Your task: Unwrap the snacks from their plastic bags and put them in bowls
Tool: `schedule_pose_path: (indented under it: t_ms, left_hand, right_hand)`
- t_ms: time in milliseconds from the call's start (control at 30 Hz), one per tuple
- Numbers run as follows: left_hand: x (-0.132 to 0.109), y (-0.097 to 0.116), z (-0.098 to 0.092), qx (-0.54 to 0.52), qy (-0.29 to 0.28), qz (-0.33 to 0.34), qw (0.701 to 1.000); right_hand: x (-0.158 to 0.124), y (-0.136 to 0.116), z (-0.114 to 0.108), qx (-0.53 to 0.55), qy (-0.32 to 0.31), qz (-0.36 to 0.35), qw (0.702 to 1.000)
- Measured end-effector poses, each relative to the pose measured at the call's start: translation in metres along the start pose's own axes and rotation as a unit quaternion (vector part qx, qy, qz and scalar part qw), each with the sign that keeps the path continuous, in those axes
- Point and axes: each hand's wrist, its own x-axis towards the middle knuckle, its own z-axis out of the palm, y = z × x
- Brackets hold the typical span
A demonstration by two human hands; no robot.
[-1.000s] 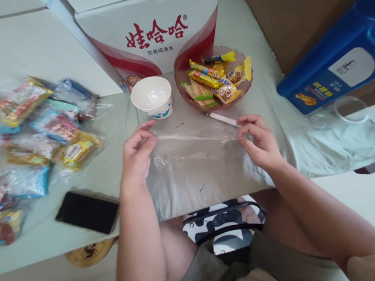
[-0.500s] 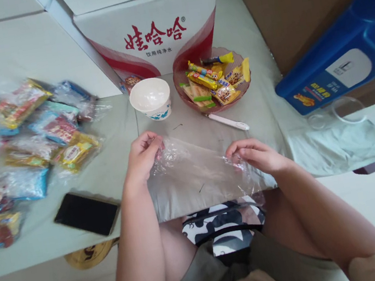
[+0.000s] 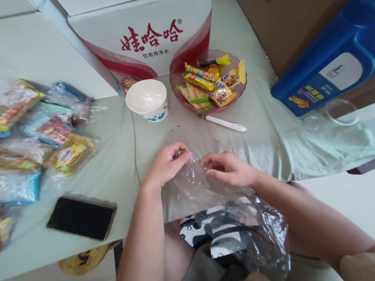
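Observation:
My left hand (image 3: 167, 164) and my right hand (image 3: 227, 169) are close together over the near edge of the grey-clothed table (image 3: 113, 172). Both pinch the top edge of a clear plastic bag (image 3: 245, 226). The bag hangs down crumpled over the table edge onto my lap. Behind the hands lie a white pen (image 3: 225, 123), a white paper bowl (image 3: 147, 100) and a pinkish glass bowl (image 3: 176, 73) filled with several wrapped snacks.
A heap of snack packets in plastic (image 3: 18, 140) covers the left of the table. A black phone (image 3: 81, 217) lies at the near left. A red-and-white carton (image 3: 148, 32) stands at the back, a blue container (image 3: 336, 63) and a clear glass lid (image 3: 337, 113) at the right.
My hands have come together from wide apart, gathering the flat, stretched bag into a crumpled bunch. The bag has slid off the table so that it hangs over my lap.

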Motion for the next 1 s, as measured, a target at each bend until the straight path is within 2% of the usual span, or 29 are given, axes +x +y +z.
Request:
schedule_pose_path:
  t_ms: [100,233,333,400,467,533,633,700,833,867,933,1000]
  left_hand:
    - [-0.001,-0.001,-0.002,0.007,-0.006,0.001,1.0]
    - [-0.007,-0.003,-0.022,-0.021,-0.037,-0.042,0.998]
    - [-0.014,-0.006,-0.038,-0.067,-0.071,-0.052,0.994]
    - [-0.017,-0.007,-0.043,-0.101,-0.077,-0.026,0.992]
    - [-0.017,-0.007,-0.042,-0.152,-0.055,0.02,0.987]
    - [-0.016,-0.007,-0.038,-0.209,-0.024,0.056,0.976]
    - [-0.01,-0.007,-0.036,-0.266,-0.007,0.062,0.962]
    - [-0.007,-0.006,-0.036,-0.298,0.016,0.06,0.952]
    - [-0.005,-0.002,-0.03,-0.359,0.12,0.077,0.922]
    - [-0.004,0.0,-0.025,-0.37,0.126,0.08,0.917]
    - [-0.003,0.0,-0.011,-0.379,0.086,0.069,0.919]
    - [-0.001,-0.003,0.003,-0.354,0.005,0.03,0.935]
  right_hand:
    - [0.005,-0.004,0.009,-0.029,0.004,-0.009,1.0]
    - [0.01,-0.007,0.013,-0.085,0.026,-0.025,0.996]
    - [0.011,-0.007,0.014,-0.041,0.044,-0.013,0.998]
    - [0.011,-0.008,0.015,0.007,0.087,0.008,0.996]
    - [0.01,-0.009,0.015,0.059,0.107,0.023,0.992]
    - [0.009,-0.009,0.015,0.101,0.071,0.025,0.992]
    - [0.007,-0.009,0.019,0.09,-0.029,0.017,0.995]
    - [0.007,-0.008,0.023,0.059,-0.039,0.013,0.997]
    - [0.014,-0.006,0.028,0.088,0.068,0.021,0.994]
    - [0.016,-0.006,0.028,0.098,0.105,0.023,0.989]
    - [0.019,-0.007,0.025,0.091,0.18,0.024,0.979]
    - [0.022,-0.008,0.021,0.055,0.241,0.023,0.969]
